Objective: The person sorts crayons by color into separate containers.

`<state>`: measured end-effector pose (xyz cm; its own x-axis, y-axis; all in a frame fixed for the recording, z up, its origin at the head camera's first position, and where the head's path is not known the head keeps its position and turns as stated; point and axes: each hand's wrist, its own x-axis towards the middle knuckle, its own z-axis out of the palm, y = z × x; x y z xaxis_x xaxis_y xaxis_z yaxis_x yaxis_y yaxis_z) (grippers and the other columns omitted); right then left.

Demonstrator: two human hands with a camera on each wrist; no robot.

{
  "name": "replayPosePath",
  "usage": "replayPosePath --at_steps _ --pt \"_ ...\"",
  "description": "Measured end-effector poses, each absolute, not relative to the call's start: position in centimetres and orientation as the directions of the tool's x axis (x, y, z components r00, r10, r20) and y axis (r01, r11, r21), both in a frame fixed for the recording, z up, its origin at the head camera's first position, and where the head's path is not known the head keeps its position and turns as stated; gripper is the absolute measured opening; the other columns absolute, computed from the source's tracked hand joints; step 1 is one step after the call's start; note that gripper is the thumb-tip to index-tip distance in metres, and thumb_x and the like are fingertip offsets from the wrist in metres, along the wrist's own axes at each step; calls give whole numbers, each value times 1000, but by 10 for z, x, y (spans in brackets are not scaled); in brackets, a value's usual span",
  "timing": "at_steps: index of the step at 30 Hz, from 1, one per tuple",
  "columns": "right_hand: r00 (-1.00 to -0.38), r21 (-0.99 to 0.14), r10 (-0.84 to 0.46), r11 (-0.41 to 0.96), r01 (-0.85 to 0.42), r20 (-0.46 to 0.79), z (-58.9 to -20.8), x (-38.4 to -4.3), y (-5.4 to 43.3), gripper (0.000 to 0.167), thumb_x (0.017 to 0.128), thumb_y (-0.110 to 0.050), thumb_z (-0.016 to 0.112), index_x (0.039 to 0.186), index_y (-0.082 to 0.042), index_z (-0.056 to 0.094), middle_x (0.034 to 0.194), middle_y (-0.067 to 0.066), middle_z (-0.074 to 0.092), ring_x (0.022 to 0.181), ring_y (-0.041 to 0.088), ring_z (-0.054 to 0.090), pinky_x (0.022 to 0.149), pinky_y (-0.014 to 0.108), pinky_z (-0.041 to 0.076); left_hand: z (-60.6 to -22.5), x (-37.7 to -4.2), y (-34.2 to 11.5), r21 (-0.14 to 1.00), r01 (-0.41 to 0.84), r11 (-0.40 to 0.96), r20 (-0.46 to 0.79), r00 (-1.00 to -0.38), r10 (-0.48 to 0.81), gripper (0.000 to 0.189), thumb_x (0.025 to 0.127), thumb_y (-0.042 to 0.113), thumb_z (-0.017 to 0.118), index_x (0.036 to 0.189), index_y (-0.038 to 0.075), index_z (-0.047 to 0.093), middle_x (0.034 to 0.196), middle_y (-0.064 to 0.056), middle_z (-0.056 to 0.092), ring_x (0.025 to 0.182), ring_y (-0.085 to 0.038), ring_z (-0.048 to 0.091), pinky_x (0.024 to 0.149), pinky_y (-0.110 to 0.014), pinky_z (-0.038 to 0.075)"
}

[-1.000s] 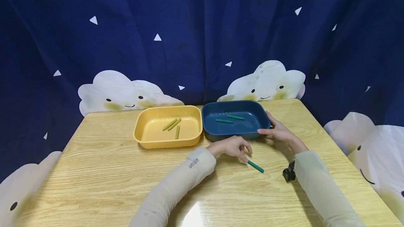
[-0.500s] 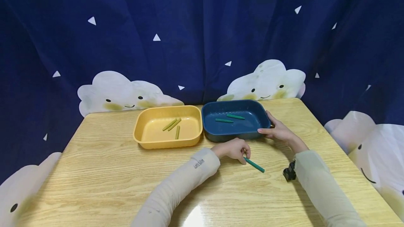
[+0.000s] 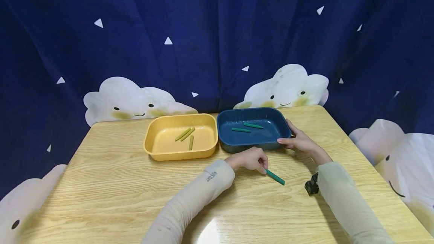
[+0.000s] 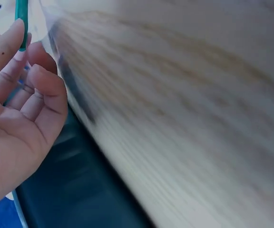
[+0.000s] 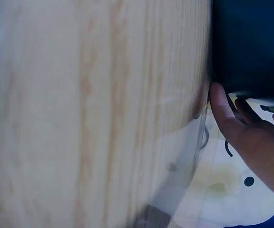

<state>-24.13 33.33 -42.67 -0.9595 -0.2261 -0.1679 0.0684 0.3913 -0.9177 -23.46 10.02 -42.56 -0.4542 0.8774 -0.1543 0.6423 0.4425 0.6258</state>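
Thumb and fingertips of my left hand pinch one end of a green crayon, in front of the blue bin. The left wrist view shows that crayon between thumb and index finger, its far end cut off by the frame; the other fingers are curled. At the bin's right front corner, my right hand holds the wall, thumb at the front and fingers round the side. In the right wrist view the thumb touches the dark bin. Inside the bin lie two green crayons.
A yellow bin with three yellow-green crayons stands against the blue bin's left side. Both bins are near the back of the wooden table. Behind it hangs a dark blue curtain with clouds. A small black device sits by the right cuff.
A second ago the left index finger was stretched out above the crayon; now the fingers have drawn in and pinch its end. The crayon shifted only slightly. My right hand has stayed at the bin.
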Motion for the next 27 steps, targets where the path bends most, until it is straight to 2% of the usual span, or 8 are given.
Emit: replayPosePath --at_steps 5,9,18,22,27 --pt "-958 -927 -234 368 71 -167 -426 -241 332 99 85 -19 66 145 -16 -12 136 31 19 60 16 43 61 29 44 -418 -233 97 641 650 409 -122 -439 890 7 79 9 71 74 6 67 60 7 55 52 -2 43 51 -13 38" --pt "-958 -929 -241 364 62 -158 -426 -241 331 99 85 -18 66 145 -14 -12 135 31 20 62 17 44 60 29 43 -417 -233 95 649 654 389 -107 -428 897 7 79 9 71 75 5 67 60 6 56 49 -2 45 50 -14 39" --pt "-961 -920 -220 386 72 -168 -426 -240 332 100 84 -22 67 145 -15 -12 144 33 7 94 18 52 76 36 50 -408 -235 88 662 677 321 -18 -414 910 6 79 9 71 79 4 69 67 5 61 57 0 48 55 -12 41" --pt "-960 -918 -224 391 68 -166 -427 -240 332 99 85 -22 66 145 -14 -13 144 33 4 101 24 51 79 39 49 -399 -239 84 700 646 304 4 -429 903 5 80 7 70 80 2 70 69 0 63 57 -4 49 55 -14 42" --pt "-959 -921 -230 384 69 -167 -427 -240 332 99 85 -22 66 145 -15 -13 145 32 2 105 28 48 81 41 48 -388 -243 79 715 631 301 30 -458 889 4 81 6 68 79 1 69 68 0 62 57 -5 48 55 -15 42"
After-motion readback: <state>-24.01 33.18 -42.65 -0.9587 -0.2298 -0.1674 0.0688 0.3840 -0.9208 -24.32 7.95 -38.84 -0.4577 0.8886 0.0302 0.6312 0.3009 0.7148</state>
